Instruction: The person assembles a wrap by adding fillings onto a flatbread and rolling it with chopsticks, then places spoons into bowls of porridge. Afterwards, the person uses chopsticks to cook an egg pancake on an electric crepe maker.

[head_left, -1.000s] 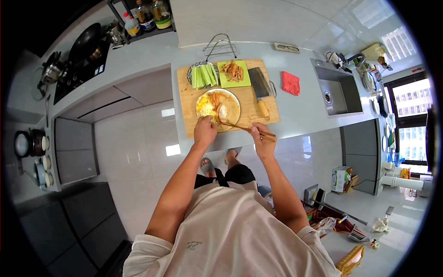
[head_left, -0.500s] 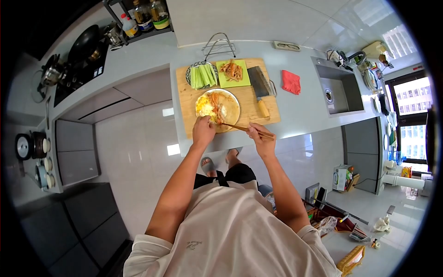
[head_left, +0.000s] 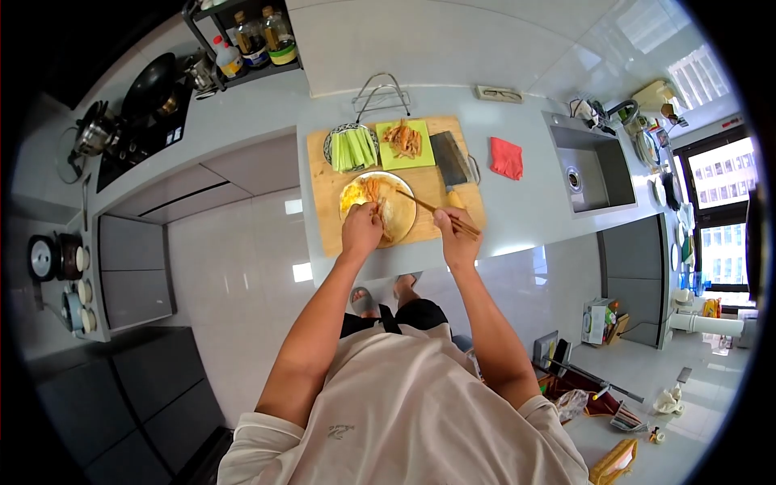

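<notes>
A flatbread (head_left: 402, 215) lies on a round plate with yellow egg (head_left: 352, 196) and orange-brown shreds on it. My left hand (head_left: 362, 231) is closed at the plate's near left edge, its fingertips pinching the flatbread. Wooden chopsticks (head_left: 418, 202) are held in my right hand (head_left: 457, 234), right of the plate, with their tips over the flatbread's upper part. Behind the plate sit a patterned dish of green celery sticks (head_left: 353, 149) and a green board (head_left: 420, 153) with brown shreds (head_left: 402, 139). To the right, a cleaver (head_left: 451, 160) lies on the wooden board (head_left: 327, 220).
A red cloth (head_left: 506, 158) lies right of the wooden board, with a sink (head_left: 594, 166) beyond it. Behind the board stands a wire rack (head_left: 381, 95). A stove (head_left: 145, 145) with pans and a shelf of bottles (head_left: 279, 40) are at the left.
The chopstick tips have moved up from the plate's near edge to the flatbread's upper part. The flatbread's near side appears folded over, with my left hand slightly further right.
</notes>
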Demonstrator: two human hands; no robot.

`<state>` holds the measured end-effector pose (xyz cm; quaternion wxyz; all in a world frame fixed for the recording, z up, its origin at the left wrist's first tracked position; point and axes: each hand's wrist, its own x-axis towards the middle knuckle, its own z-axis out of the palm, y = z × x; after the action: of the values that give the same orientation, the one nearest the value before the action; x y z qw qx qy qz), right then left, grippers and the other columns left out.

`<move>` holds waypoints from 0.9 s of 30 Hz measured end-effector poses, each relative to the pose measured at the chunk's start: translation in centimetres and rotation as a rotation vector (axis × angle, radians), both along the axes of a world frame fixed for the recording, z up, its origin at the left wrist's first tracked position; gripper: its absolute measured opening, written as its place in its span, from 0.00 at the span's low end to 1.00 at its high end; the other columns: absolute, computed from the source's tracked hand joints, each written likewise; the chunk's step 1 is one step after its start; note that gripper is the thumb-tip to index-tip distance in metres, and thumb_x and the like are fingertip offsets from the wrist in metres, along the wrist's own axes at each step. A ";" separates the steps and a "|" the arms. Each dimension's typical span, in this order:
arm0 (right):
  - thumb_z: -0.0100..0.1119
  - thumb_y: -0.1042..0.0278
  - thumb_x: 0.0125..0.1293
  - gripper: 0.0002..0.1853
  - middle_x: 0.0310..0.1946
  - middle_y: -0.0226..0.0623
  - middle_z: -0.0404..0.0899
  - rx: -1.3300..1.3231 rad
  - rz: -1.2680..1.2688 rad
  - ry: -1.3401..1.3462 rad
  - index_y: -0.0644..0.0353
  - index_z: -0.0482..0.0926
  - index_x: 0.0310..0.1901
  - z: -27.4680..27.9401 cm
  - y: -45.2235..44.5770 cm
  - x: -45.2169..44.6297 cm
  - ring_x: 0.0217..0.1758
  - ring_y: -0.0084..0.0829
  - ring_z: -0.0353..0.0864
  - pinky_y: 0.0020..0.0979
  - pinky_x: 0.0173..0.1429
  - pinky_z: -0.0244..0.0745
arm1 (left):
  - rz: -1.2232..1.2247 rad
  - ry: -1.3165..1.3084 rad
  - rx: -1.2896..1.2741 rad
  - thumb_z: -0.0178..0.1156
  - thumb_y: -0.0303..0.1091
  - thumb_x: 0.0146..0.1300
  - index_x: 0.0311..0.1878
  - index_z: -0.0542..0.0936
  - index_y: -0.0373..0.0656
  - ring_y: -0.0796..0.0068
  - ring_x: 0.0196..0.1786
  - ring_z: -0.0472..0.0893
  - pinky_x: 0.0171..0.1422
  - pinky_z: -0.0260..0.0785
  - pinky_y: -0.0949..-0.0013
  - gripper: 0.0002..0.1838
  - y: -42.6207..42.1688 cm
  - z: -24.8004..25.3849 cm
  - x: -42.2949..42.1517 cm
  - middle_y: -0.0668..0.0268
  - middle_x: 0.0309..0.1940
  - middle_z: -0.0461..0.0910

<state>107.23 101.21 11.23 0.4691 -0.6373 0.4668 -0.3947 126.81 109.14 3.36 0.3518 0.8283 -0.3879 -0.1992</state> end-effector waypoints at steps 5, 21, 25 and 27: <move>0.69 0.76 0.72 0.08 0.40 0.30 0.86 -0.104 -0.034 -0.129 0.69 0.86 0.49 0.4 -5.2 3.8 0.40 0.18 0.80 0.21 0.47 0.77 | 0.003 -0.001 0.005 0.63 0.28 0.63 0.55 0.85 0.38 0.50 0.48 0.85 0.56 0.78 0.54 0.17 -3.2 1.0 0.1 0.51 0.45 0.85; 0.66 0.77 0.73 0.11 0.46 0.36 0.88 -0.149 0.125 -0.111 0.68 0.85 0.54 -1.9 -13.0 7.3 0.48 0.21 0.85 0.22 0.53 0.81 | 0.041 0.042 0.003 0.61 0.28 0.62 0.54 0.85 0.38 0.43 0.51 0.84 0.56 0.79 0.51 0.17 -8.0 0.9 0.2 0.45 0.53 0.82; 0.66 0.74 0.73 0.11 0.46 0.36 0.88 -0.092 0.015 -0.135 0.65 0.86 0.55 -2.1 -13.4 6.4 0.48 0.21 0.85 0.23 0.53 0.81 | 0.028 0.034 0.001 0.61 0.27 0.62 0.53 0.85 0.37 0.43 0.51 0.84 0.56 0.79 0.50 0.16 -7.8 0.5 0.1 0.45 0.52 0.82; 0.66 0.74 0.73 0.11 0.47 0.36 0.89 -0.023 -0.031 -0.199 0.64 0.87 0.55 -1.9 -13.7 6.1 0.48 0.21 0.86 0.23 0.53 0.81 | 0.029 0.023 0.000 0.62 0.28 0.62 0.52 0.85 0.37 0.44 0.50 0.84 0.56 0.79 0.51 0.15 -7.7 0.4 -0.1 0.46 0.51 0.83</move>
<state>113.28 87.56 9.29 0.4996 -0.5931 0.4233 -0.4685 126.72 101.48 3.73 0.3592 0.8314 -0.3718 -0.2036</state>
